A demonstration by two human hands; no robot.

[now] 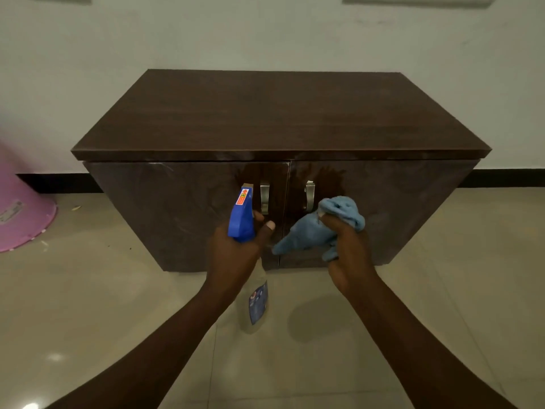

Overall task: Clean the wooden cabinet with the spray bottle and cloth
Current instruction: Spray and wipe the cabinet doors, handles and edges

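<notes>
A low dark wooden cabinet point(277, 113) stands against the wall, its two doors shut, each with a metal handle near the middle seam. My left hand point(236, 255) grips a spray bottle point(242, 214) with a blue trigger head and a clear body hanging below; the nozzle points at the left door, close to its handle point(264, 198). In front of the right door, just below its handle point(309, 196), my right hand point(348, 252) holds a bunched light blue cloth point(318, 228). Wet-looking smears show on the doors around the handles.
A pink plastic tub point(20, 208) lies tipped on the floor at the far left. Glossy beige floor tiles point(118, 320) spread in front of the cabinet. A white wall with a black skirting runs behind it.
</notes>
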